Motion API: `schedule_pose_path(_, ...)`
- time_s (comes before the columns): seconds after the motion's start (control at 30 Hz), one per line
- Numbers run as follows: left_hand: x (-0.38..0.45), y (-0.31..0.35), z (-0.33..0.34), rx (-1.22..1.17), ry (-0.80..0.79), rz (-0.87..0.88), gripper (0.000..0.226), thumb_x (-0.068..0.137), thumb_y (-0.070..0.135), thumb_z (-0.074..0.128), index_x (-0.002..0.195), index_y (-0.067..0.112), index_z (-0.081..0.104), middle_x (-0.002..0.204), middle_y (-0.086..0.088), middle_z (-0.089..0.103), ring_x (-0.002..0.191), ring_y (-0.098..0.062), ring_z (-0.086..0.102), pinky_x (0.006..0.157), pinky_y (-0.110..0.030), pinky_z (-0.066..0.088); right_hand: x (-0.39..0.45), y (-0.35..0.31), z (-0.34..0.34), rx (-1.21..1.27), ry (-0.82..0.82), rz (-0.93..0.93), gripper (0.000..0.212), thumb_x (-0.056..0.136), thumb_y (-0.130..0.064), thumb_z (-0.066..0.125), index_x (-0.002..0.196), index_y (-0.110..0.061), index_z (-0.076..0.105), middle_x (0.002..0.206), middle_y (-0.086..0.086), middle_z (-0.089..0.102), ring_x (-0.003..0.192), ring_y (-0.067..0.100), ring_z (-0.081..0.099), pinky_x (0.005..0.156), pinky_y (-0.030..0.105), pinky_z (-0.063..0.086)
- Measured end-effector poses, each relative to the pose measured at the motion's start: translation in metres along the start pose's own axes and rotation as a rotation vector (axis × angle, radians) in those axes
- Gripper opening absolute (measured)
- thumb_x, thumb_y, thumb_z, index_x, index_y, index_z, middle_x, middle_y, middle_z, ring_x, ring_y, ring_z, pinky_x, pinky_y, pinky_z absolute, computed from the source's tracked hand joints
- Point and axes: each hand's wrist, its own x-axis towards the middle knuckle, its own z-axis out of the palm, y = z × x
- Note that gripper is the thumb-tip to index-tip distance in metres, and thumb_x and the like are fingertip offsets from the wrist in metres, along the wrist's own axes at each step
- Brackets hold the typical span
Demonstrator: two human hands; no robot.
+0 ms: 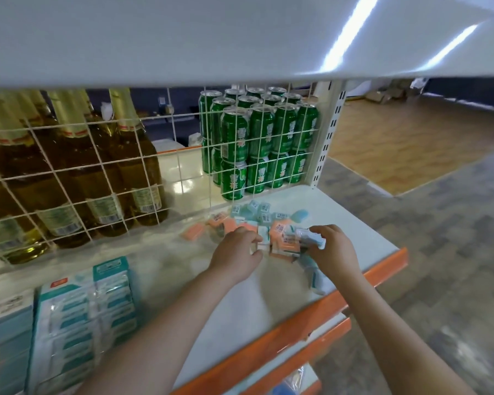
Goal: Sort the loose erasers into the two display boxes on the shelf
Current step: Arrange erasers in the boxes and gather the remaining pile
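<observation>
Grey tiled floor (411, 266) fills the right of the frame beside my white shelf (240, 303) with its orange edge. Mid-frame lies the eraser pile (257, 223); my left hand (237, 258) pinches a white eraser (258, 248), my right hand (334, 252) clutches several.

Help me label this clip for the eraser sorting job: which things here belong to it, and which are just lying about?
Part of the job:
- loose erasers, orange and light blue, piled on the shelf
- left hand, fingers in the pile
- right hand, gripping erasers
- display box

Just there:
- green cans
- glass bottles
- wire grid
</observation>
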Motion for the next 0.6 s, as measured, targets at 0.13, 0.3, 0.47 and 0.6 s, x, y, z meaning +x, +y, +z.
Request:
schedule_pose_path(0.13,0.013,0.017,0.009,-0.008,0.002,0.083,0.03,0.088,0.019,0.053,0.118,0.019,0.062,0.122,-0.004,0.055,0.114,-0.021,0.049,0.092,-0.027,0.038,0.004,0.004,-0.006,0.0,-0.043,0.048,0.05,0.083,-0.009,0.062,0.131,-0.011,0.049,0.134,0.007,0.049,0.117,0.024,0.05,0.093,0.028,0.039)
schedule_pose_path(0.3,0.023,0.029,0.02,-0.01,-0.018,0.096,0.032,0.089,0.019,0.051,0.12,0.014,0.06,0.124,-0.005,0.054,0.113,-0.024,0.049,0.094,-0.034,0.042,0.009,0.011,-0.005,-0.014,-0.104,0.026,0.045,0.087,-0.008,0.054,0.132,-0.011,0.049,0.136,0.006,0.049,0.12,0.024,0.048,0.096,0.027,0.037)
schedule_pose_path(0.47,0.023,0.026,0.026,-0.022,-0.024,0.078,0.026,0.088,0.02,0.055,0.113,0.016,0.062,0.114,-0.003,0.055,0.105,-0.02,0.052,0.087,-0.029,0.042,0.017,0.016,0.001,-0.056,-0.133,-0.021,0.024,0.087,-0.008,0.053,0.107,-0.015,0.064,0.106,0.007,0.056,0.096,0.023,0.053,0.074,0.019,0.038)
schedule_pose_path(0.6,0.017,0.025,0.032,-0.137,0.006,0.016,0.017,0.083,0.018,0.06,0.099,0.015,0.064,0.094,0.001,0.054,0.095,-0.02,0.055,0.082,-0.026,0.042,0.021,0.022,0.004,-0.034,-0.083,-0.011,0.015,0.086,-0.005,0.053,0.081,-0.014,0.064,0.089,0.004,0.045,0.085,0.021,0.045,0.058,0.015,0.029)
